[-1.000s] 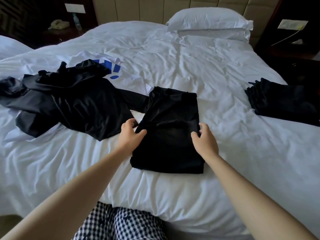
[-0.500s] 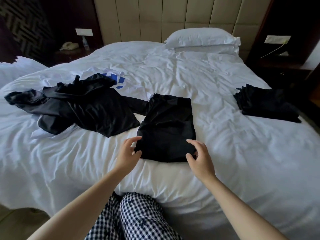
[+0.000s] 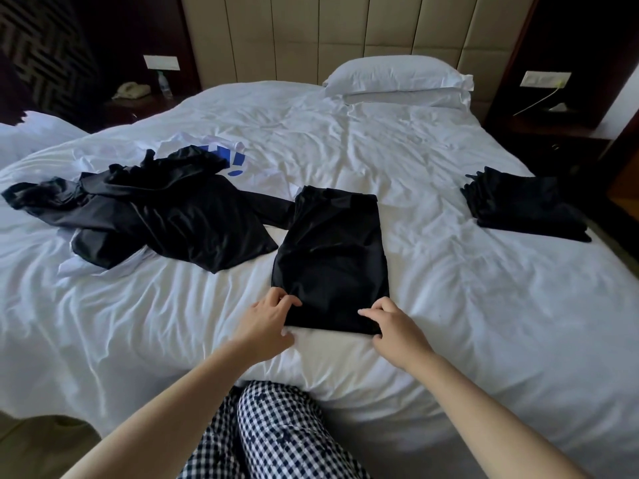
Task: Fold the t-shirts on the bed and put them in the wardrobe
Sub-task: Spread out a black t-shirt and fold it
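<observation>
A narrow, partly folded black t-shirt (image 3: 330,261) is seen lying flat on the crumpled white bedsheet (image 3: 449,288), straight ahead of the person and just beyond both hands. Its long axis runs away from the body toward the padded beige headboard (image 3: 311,39), so the short near edge is presented to the hands. That edge is taken at both ends: the near left corner is pinched by the left hand (image 3: 268,318), the near right corner by the right hand (image 3: 394,328), fingers curled over the cloth and thumbs set at the hem. Neither hand is placed nearer than the other, and a fold of the near edge away toward the far end is judged to be the step prepared. How far the thumbs are tucked beneath the fabric cannot be made out, and the creases at the shirt's far end are lost in the dark cloth. A loose heap of unfolded black garments (image 3: 166,219) is spread to the left, touching the shirt's far left side, with a white t-shirt bearing blue print (image 3: 221,155) largely buried under it; the number of pieces cannot be counted. A folded stack of black clothing (image 3: 525,205) is set well apart at the right edge. No wardrobe is shown.
</observation>
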The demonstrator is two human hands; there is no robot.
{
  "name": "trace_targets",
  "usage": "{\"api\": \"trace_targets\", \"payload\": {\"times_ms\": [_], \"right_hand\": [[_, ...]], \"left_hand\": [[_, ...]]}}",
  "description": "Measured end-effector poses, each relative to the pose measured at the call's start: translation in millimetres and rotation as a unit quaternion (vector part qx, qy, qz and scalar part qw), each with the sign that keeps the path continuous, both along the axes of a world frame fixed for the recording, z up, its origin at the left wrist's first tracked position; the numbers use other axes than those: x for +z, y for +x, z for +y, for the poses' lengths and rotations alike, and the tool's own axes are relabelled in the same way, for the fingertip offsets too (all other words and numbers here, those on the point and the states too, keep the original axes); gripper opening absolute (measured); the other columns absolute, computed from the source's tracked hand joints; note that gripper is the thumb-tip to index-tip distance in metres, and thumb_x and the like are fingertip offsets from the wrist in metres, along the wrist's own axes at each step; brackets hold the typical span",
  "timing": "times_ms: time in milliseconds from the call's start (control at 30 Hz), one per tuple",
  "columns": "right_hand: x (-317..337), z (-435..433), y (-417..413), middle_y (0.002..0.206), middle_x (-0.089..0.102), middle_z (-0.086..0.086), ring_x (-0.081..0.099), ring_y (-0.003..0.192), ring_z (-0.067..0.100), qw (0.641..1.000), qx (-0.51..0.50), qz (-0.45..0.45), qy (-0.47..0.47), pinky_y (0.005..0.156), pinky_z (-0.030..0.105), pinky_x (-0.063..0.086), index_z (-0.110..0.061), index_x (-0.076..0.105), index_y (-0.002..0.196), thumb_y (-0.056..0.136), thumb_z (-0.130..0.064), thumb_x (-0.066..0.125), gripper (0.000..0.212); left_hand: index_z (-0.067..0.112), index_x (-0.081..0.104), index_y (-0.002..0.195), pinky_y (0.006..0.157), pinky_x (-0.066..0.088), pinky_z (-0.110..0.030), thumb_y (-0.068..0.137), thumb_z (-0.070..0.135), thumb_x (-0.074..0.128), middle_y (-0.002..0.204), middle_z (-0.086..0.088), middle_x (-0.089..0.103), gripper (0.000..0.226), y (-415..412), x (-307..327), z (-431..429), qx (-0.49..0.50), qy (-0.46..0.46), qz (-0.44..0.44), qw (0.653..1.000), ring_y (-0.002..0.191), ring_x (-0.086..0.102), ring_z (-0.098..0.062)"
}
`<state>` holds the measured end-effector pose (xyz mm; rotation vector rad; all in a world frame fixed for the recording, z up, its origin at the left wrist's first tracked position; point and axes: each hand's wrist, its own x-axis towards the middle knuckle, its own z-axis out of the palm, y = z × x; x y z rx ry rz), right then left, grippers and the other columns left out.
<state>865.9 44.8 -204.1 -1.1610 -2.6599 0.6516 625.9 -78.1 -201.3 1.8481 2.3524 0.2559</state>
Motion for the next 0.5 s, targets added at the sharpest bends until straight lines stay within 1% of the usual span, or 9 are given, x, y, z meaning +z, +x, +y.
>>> {"api": "trace_targets", "payload": {"times_ms": [100, 167, 200, 233, 300, 333, 400, 433, 500], "right_hand": [[13.8, 7.4, -3.7, 0.117, 0.050, -0.008, 0.053, 0.096, 0.013, 0.999, 0.011, -0.038, 0.030, 0.072, 0.022, 0.039, -0.025, 0.059, 0.131, 0.085, 0.003, 0.046, 0.055], [26.6, 14.2, -4.1, 0.119, 0.056, -0.008, 0.056, 0.104, 0.015, 0.998, -0.001, -0.032, 0.052, 0.073, 0.022, 0.037, -0.025, 0.065, 0.122, 0.086, 0.001, 0.046, 0.048], [35.0, 18.2, -3.3, 0.119, 0.059, -0.008, 0.056, 0.106, 0.015, 0.998, -0.008, -0.015, 0.067, 0.074, 0.023, 0.039, -0.025, 0.068, 0.118, 0.087, -0.001, 0.046, 0.044], [44.8, 22.7, -2.6, 0.118, 0.062, -0.009, 0.056, 0.108, 0.014, 0.996, -0.020, 0.012, 0.085, 0.076, 0.024, 0.041, -0.026, 0.069, 0.114, 0.088, -0.004, 0.048, 0.040], [71.2, 32.7, -3.1, 0.111, 0.066, -0.010, 0.057, 0.105, 0.012, 0.989, -0.063, 0.085, 0.103, 0.078, 0.026, 0.044, -0.026, 0.071, 0.110, 0.091, -0.012, 0.054, 0.029], [86.9, 37.7, -4.5, 0.105, 0.067, -0.010, 0.057, 0.100, 0.012, 0.984, -0.087, 0.123, 0.095, 0.075, 0.026, 0.044, -0.026, 0.071, 0.108, 0.092, -0.015, 0.057, 0.024], [119.5, 47.4, -9.9, 0.092, 0.064, -0.011, 0.058, 0.088, 0.012, 0.969, -0.126, 0.202, 0.067, 0.069, 0.025, 0.041, -0.023, 0.070, 0.104, 0.091, -0.019, 0.062, 0.016], [135.5, 52.5, -12.8, 0.089, 0.063, -0.011, 0.058, 0.085, 0.014, 0.960, -0.136, 0.238, 0.063, 0.068, 0.024, 0.041, -0.021, 0.070, 0.102, 0.090, -0.019, 0.064, 0.014], [167.9, 60.9, -18.3, 0.090, 0.064, -0.007, 0.059, 0.085, 0.014, 0.942, -0.138, 0.298, 0.066, 0.070, 0.022, 0.042, -0.016, 0.069, 0.101, 0.089, -0.018, 0.066, 0.013]], "left_hand": [[0.028, 0.048, 0.128, 0.082, 0.046, -0.030, 0.085, 0.022, 0.060, 0.125, 0.002, 0.041, 0.045, 8.9, 5.7, 9.3, 0.029, 0.030, 0.036, 0.998, 0.096, 0.056, -0.023], [0.027, 0.053, 0.120, 0.072, 0.044, -0.030, 0.087, 0.018, 0.058, 0.119, 0.001, 0.047, 0.035, 9.1, 13.7, 16.0, 0.033, 0.055, 0.050, 0.997, 0.091, 0.058, -0.023], [0.026, 0.055, 0.117, 0.067, 0.042, -0.030, 0.086, 0.015, 0.056, 0.116, 0.001, 0.050, 0.033, 6.7, 20.1, 19.4, 0.039, 0.072, 0.039, 0.996, 0.090, 0.058, -0.023], [0.025, 0.056, 0.113, 0.065, 0.040, -0.031, 0.085, 0.012, 0.056, 0.113, 0.002, 0.052, 0.031, 2.9, 29.5, 22.8, 0.048, 0.092, 0.019, 0.994, 0.091, 0.058, -0.023], [0.024, 0.056, 0.109, 0.067, 0.039, -0.031, 0.084, 0.013, 0.057, 0.108, 0.005, 0.056, 0.027, -7.2, 55.3, 31.0, 0.061, 0.134, -0.016, 0.989, 0.096, 0.057, -0.022], [0.024, 0.056, 0.108, 0.068, 0.040, -0.031, 0.086, 0.015, 0.058, 0.104, 0.007, 0.057, 0.024, -12.0, 71.8, 35.6, 0.069, 0.153, -0.027, 0.985, 0.096, 0.056, -0.020], [0.025, 0.055, 0.108, 0.071, 0.043, -0.032, 0.088, 0.020, 0.061, 0.097, 0.010, 0.059, 0.021, -20.8, 108.3, 44.9, 0.093, 0.188, -0.068, 0.975, 0.090, 0.054, -0.015], [0.025, 0.056, 0.109, 0.073, 0.044, -0.033, 0.088, 0.021, 0.063, 0.097, 0.011, 0.060, 0.022, -23.9, 127.1, 49.6, 0.103, 0.209, -0.099, 0.967, 0.089, 0.054, -0.014], [0.025, 0.055, 0.108, 0.077, 0.045, -0.031, 0.087, 0.022, 0.067, 0.101, 0.009, 0.061, 0.024, -30.1, 163.4, 58.8, 0.108, 0.256, -0.161, 0.947, 0.091, 0.056, -0.014]]}}
